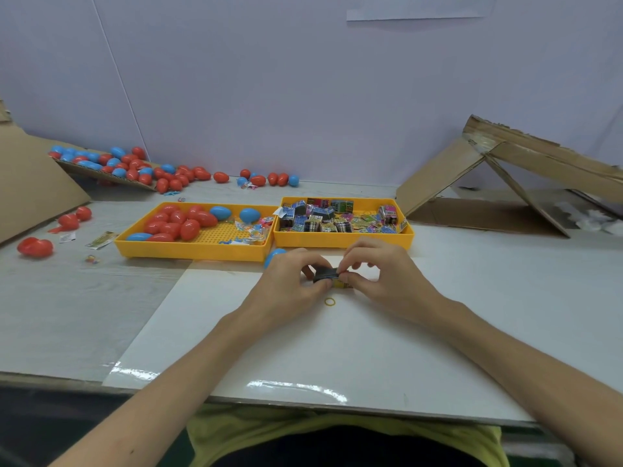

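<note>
Two yellow trays sit side by side on the table (67, 315), just beyond our hands. The left tray (195, 252) holds red eggs (170, 229), about nine as far as we can count, heaped at its left end. With them are three blue eggs (220, 212) and a scatter of small bright packets (251, 230) at its right end. The right tray (340, 241) is filled with little printed boxes (320, 219), too many and too jumbled for us to count.

One small dark pack (325, 274) is up between both our hands, above the white sheet (303, 348) and just in front of the right tray. Our left hand (290, 281) pinches its left end, fingers curled over it and the thumb beneath. Our right hand (381, 267) pinches the right end with its fingertips, where a yellow printed edge shows. The pack is mostly covered by the fingers, so we cannot tell what it is.

One yellow rubber band (330, 301) lies flat on the sheet just below the pack, touching neither hand. A single blue egg (273, 256) lies behind our left hand, just beside the left tray's near corner.

Many more red and blue eggs (135, 166) lie loose along the back wall. Some rest on a cardboard flap (111, 176), and three red ones are at the far left.
</note>
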Tool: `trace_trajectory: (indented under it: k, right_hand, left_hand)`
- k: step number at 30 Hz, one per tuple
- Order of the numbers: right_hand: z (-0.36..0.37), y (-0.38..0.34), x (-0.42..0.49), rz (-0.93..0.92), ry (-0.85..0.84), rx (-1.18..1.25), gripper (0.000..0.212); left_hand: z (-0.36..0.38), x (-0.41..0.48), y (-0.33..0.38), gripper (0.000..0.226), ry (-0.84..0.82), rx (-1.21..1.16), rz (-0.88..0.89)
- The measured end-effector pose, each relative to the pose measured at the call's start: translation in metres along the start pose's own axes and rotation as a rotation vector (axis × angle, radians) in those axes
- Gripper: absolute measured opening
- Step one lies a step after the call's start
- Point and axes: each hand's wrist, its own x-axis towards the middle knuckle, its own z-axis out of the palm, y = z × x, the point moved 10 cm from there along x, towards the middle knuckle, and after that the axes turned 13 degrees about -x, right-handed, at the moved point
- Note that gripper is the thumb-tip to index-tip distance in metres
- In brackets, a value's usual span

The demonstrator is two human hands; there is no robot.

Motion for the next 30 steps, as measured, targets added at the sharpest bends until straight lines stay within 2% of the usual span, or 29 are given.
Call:
trace_trajectory:
  k: [3, 10, 21, 23, 26, 27, 30]
  right_hand:
    - [0.000, 0.002, -0.001, 0.023, 0.005, 0.005, 0.009]
    - [-0.002, -0.010, -0.001, -0.053, 0.012, -0.050, 0.005]
    - [-0.002, -0.005, -0.001, -0.061, 0.024, -0.063, 0.018]
    - [0.000, 0.001, -0.001, -0.028, 0.018, -0.055, 0.025]
    - [0.008, 0.011, -0.002, 0.059, -0.053, -0.004, 0.049]
    - [0.010, 0.012, -0.002, 0.071, -0.079, 0.004, 0.049]
    - [0.012, 0.011, -0.001, 0.064, -0.092, 0.005, 0.023]
  left_hand:
    - [0.001, 0.000, -0.001, 0.017, -0.015, 0.023, -0.001]
    - [0.002, 0.000, 0.000, 0.017, -0.022, 0.046, 0.013]
    - [-0.002, 0.001, -0.002, 0.020, 0.004, 0.045, 0.001]
    - [-0.002, 0.001, 0.000, 0.018, 0.011, 0.033, 0.009]
    - [-0.002, -0.001, 0.003, 0.016, 0.011, 0.020, 0.027]
    - [-0.002, -0.001, 0.004, 0.016, 0.010, 0.017, 0.031]
    - [-0.003, -0.001, 0.003, 0.017, 0.017, 0.010, 0.025]
